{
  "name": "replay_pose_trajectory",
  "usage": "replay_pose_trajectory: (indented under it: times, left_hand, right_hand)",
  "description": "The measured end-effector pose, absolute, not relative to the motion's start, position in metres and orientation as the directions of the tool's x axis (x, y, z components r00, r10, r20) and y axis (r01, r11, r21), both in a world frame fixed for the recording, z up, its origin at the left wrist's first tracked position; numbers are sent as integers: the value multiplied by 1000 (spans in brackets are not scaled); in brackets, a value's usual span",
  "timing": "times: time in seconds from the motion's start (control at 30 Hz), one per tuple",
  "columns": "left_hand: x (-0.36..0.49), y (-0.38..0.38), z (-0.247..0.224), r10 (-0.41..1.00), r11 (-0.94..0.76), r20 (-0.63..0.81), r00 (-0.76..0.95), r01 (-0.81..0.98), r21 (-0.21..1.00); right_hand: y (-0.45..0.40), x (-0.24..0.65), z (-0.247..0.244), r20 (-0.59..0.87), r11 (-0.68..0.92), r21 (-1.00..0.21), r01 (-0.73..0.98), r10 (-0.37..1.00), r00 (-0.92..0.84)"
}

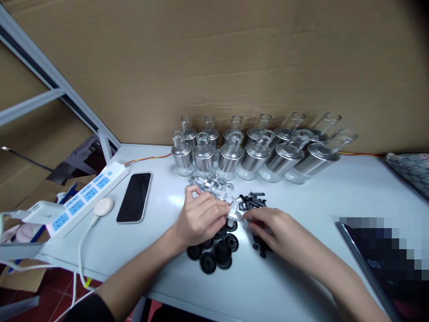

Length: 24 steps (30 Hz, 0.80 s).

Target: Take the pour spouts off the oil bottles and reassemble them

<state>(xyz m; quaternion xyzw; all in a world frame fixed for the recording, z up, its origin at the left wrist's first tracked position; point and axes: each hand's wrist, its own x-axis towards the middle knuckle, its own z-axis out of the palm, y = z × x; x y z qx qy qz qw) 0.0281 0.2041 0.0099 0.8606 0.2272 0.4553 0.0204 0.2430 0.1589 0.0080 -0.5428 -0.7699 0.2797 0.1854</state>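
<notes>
My left hand [201,218] is closed on a shiny silver pourer piece [235,209], with a curved top and a wider round base. At the right side of that base are the fingertips of my right hand [272,226], pinched together; whatever they grip is hidden. Below my hands lie several round black stoppers [208,263], some stacked. Small black plastic parts [254,202] form a pile behind and under my right hand. More silver pieces [214,184] are heaped just beyond my left hand.
Two rows of glass bottles with metal sleeves [229,156] stand along the cardboard wall [214,67]. On the left are a phone [134,197], a power strip [87,197] and a round white charger [103,206]. A dark-screened device [375,264] lies at right.
</notes>
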Motion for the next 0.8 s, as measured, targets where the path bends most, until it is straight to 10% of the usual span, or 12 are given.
replay_pose_trajectory:
  times: [0.8]
  left_hand:
    - [28, 205, 10, 414, -893, 760, 501, 384, 233]
  right_hand:
    - [157, 236, 9, -24, 343, -612, 712, 893, -450]
